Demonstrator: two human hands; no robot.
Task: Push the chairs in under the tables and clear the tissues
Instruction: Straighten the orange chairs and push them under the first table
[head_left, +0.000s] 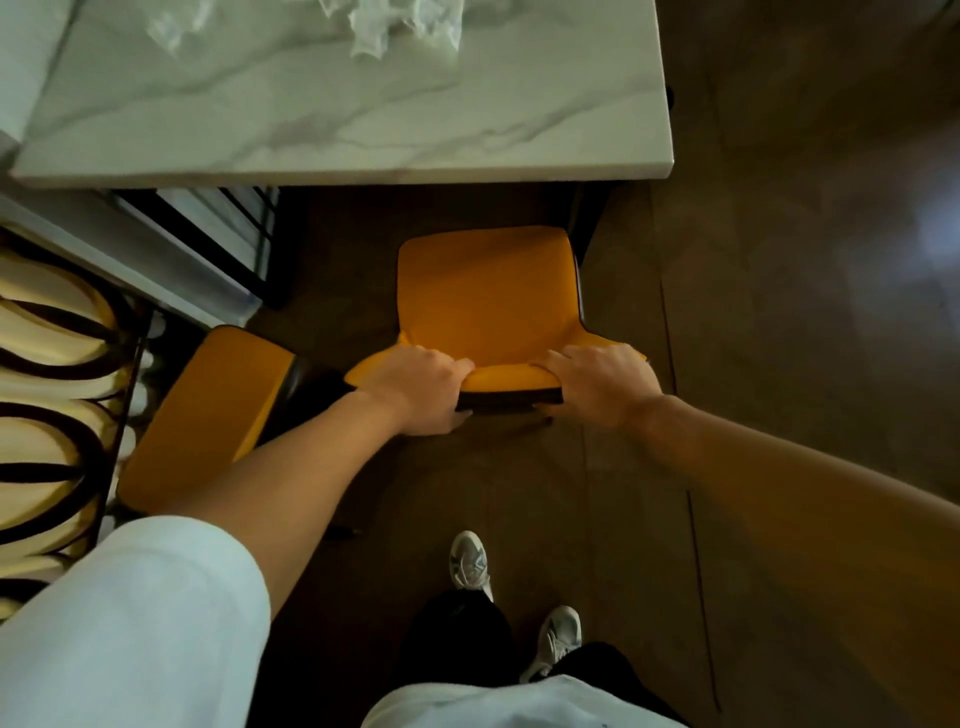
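Before the white marble table, both hands are gripping the orange padded chair's backrest. The left hand and right hand are curling their fingers over its top edge. Crumpled white tissues are lying on the tabletop.

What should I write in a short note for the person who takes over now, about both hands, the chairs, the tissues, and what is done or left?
Left hand and right hand both grip the top of the backrest of the orange chair.
That chair stands in front of the marble table, its seat not yet under it.
A second orange chair stands to the left, also out.
Crumpled tissues lie on the table's far side.
Done: nothing visible.
Left: push in both chairs, clear the tissues.
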